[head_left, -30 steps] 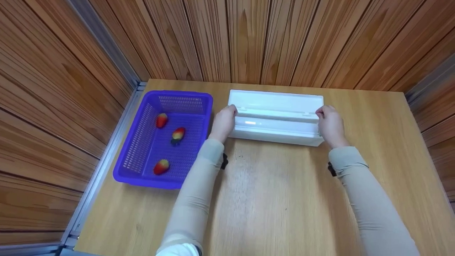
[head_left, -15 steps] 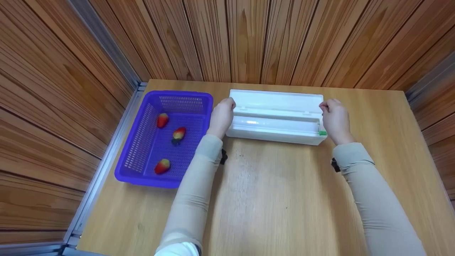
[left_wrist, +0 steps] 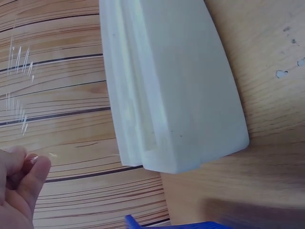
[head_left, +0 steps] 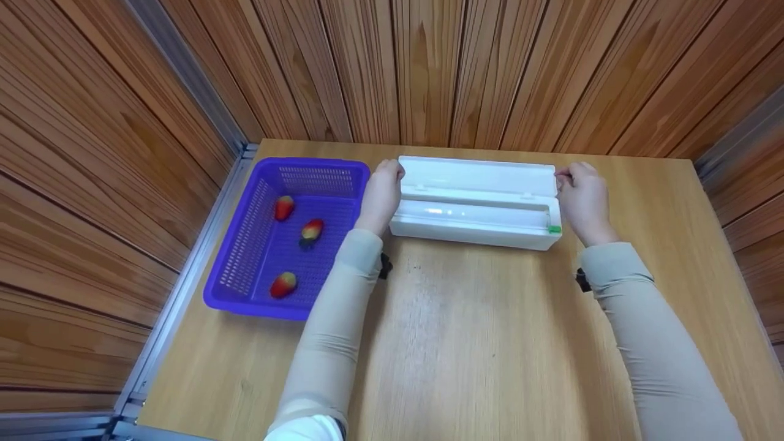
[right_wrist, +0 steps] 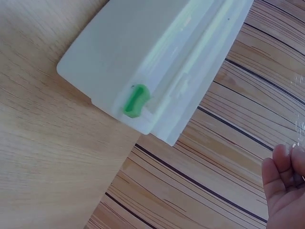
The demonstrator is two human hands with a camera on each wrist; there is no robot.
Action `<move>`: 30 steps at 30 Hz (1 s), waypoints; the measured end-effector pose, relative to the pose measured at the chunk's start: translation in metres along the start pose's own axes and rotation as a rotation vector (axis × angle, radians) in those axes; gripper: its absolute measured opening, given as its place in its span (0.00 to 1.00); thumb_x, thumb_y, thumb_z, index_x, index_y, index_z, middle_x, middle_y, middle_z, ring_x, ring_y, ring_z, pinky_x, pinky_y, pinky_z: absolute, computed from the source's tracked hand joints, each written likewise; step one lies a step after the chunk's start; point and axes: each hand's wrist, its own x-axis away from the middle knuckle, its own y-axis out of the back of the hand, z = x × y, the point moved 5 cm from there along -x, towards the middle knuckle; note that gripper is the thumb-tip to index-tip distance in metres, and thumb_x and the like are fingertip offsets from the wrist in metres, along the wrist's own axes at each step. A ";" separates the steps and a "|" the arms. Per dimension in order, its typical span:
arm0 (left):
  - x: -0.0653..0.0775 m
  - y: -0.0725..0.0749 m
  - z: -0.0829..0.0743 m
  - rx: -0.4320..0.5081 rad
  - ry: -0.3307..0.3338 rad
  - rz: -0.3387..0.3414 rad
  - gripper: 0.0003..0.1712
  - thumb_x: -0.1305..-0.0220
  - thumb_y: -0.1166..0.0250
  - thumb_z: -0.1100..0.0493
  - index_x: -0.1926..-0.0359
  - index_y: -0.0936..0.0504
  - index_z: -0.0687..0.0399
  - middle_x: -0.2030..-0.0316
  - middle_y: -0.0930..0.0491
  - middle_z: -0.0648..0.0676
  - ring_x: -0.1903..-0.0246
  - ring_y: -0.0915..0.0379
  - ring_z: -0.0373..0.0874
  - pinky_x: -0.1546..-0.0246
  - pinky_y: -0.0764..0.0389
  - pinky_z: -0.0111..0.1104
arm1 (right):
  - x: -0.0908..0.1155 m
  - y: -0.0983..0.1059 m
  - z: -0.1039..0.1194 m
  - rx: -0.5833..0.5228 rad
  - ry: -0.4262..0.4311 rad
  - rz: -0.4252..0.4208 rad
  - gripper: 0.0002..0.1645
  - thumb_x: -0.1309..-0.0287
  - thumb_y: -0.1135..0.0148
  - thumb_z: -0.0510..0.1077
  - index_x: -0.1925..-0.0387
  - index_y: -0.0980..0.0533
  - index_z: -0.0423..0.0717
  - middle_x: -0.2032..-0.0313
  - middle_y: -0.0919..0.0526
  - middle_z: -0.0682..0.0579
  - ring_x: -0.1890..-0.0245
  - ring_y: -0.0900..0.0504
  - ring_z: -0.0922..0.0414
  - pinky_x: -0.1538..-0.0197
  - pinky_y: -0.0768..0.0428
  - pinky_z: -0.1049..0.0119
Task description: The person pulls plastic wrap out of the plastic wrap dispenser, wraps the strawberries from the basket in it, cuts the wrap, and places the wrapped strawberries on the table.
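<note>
A white cling film dispenser (head_left: pixel 471 235) stands on the table with its lid (head_left: pixel 478 176) swung back. The film roll (head_left: pixel 471 212) shows inside. Beyond the dispenser's left end, my left hand (head_left: pixel 381 195) pinches an edge of clear cling film (left_wrist: pixel 21 112) between thumb and finger; glints reveal the film in the left wrist view. Past the opposite end, my right hand (head_left: pixel 585 199) also pinches film, with faint glints near its fingertips in the right wrist view. A green slider (right_wrist: pixel 137 101) sits at the dispenser's right front corner. Most of the film is too transparent to make out.
Left of the dispenser, close to my left forearm, is a purple plastic basket (head_left: pixel 211 299). Three strawberries lie in it, one (head_left: pixel 283 285) near its front. Wood-panelled walls stand behind the table (head_left: pixel 465 343) and on both sides.
Both hands have moved away from me, toward the back wall, still pinching. The right hand has also shifted right, and the green slider it covered is now visible.
</note>
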 end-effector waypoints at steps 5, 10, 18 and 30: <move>0.001 0.003 -0.001 0.016 0.035 0.013 0.06 0.36 0.52 0.62 0.65 0.29 0.55 0.66 0.25 0.51 0.66 0.27 0.41 0.65 0.25 0.30 | 0.002 0.005 0.004 -0.002 0.033 -0.037 0.14 0.38 0.58 0.40 0.61 0.26 0.39 0.61 0.26 0.45 0.63 0.27 0.54 0.63 0.27 0.70; 0.002 0.007 -0.003 0.069 0.061 0.020 0.04 0.37 0.52 0.62 0.65 0.30 0.53 0.66 0.25 0.50 0.66 0.27 0.39 0.67 0.26 0.29 | 0.003 0.011 0.007 -0.008 0.078 -0.093 0.12 0.39 0.56 0.38 0.63 0.25 0.38 0.63 0.25 0.46 0.66 0.27 0.56 0.68 0.32 0.79; 0.006 0.020 -0.011 0.104 -0.004 -0.028 0.04 0.37 0.52 0.63 0.65 0.30 0.57 0.66 0.25 0.53 0.65 0.26 0.41 0.65 0.25 0.29 | 0.008 0.022 0.015 -0.010 0.123 -0.135 0.13 0.39 0.56 0.40 0.64 0.26 0.38 0.65 0.26 0.47 0.67 0.28 0.59 0.68 0.33 0.81; 0.005 0.043 -0.021 0.139 0.045 -0.007 0.05 0.36 0.53 0.60 0.65 0.31 0.53 0.65 0.27 0.49 0.63 0.29 0.38 0.64 0.27 0.26 | 0.011 0.045 0.034 0.014 0.132 -0.156 0.15 0.38 0.58 0.44 0.60 0.26 0.41 0.63 0.26 0.50 0.65 0.27 0.60 0.65 0.31 0.83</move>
